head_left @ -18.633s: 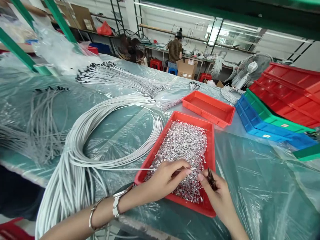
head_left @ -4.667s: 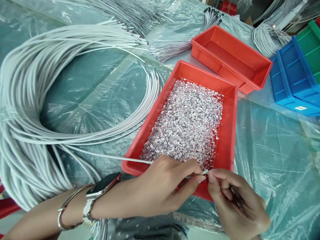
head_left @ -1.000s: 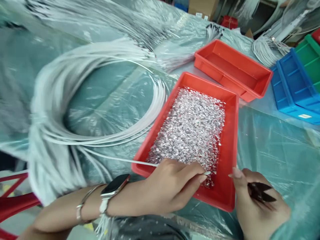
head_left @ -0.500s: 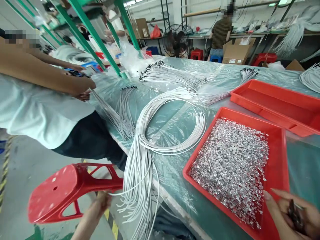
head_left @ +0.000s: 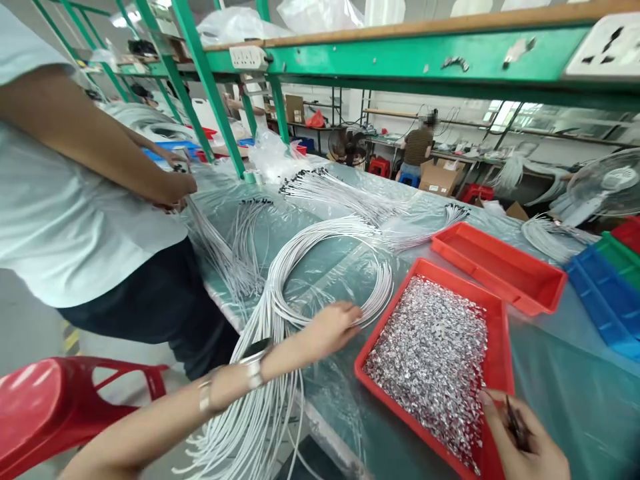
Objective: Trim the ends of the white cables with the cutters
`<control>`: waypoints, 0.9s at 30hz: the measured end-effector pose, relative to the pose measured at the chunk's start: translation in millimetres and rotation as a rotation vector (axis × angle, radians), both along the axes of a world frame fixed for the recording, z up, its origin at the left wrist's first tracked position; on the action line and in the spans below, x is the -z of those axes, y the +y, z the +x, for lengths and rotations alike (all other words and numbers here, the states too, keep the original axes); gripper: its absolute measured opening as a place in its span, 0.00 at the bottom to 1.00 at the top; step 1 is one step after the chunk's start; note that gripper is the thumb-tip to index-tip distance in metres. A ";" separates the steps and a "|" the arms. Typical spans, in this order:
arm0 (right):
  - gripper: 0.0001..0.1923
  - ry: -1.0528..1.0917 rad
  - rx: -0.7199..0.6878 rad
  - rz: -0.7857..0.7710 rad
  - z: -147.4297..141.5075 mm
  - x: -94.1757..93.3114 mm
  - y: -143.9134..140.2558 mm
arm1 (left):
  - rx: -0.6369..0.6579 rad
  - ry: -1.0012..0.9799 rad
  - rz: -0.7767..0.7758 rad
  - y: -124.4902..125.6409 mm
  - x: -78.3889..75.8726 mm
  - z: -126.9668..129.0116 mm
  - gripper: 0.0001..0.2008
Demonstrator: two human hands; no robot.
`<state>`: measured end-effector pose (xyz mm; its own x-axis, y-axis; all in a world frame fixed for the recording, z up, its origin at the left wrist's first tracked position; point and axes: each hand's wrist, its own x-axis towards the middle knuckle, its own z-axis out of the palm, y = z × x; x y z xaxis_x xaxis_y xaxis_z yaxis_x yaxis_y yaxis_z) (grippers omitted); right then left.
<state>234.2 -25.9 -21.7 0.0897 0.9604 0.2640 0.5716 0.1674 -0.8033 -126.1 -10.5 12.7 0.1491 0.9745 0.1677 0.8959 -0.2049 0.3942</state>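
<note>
My left hand (head_left: 337, 325) reaches over the near right side of a coil of white cables (head_left: 285, 270), fingers curled down around cable there; the fingertips are partly hidden. Loose cable ends from this bundle hang over the table edge beneath my forearm. At the lower right, my right hand (head_left: 527, 437) is closed around a small dark hand tool (head_left: 516, 427), which looks like pliers. Its thumb and index finger are close together at the near right side of a red tray (head_left: 500, 373). Many small shiny metal pieces (head_left: 430, 347) fill that tray.
A second red tray (head_left: 500, 267) lies behind the first, with blue bins (head_left: 607, 293) to its right. More white cables with black ends (head_left: 340, 193) lie farther back. At left stands a co-worker (head_left: 90, 200) near a red stool (head_left: 45, 407). A green shelf frame (head_left: 380, 60) crosses overhead.
My left hand has left the hanging cable ends and moved up and right to the coil. The view has tilted up, showing the shelf. My right hand stays by the tray with the tool.
</note>
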 end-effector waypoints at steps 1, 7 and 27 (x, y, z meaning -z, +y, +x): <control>0.23 0.009 -0.018 -0.002 0.9 -0.3 1.8 | 0.050 0.002 -0.021 21.2 6.3 17.3 0.11; 0.19 0.011 -0.053 0.061 -4.1 -5.6 4.3 | 0.071 -0.036 -0.085 82.2 30.1 65.2 0.14; 0.17 -0.048 -0.113 -0.002 -7.4 0.2 -1.2 | 0.094 -0.300 -0.199 89.8 38.4 52.4 0.11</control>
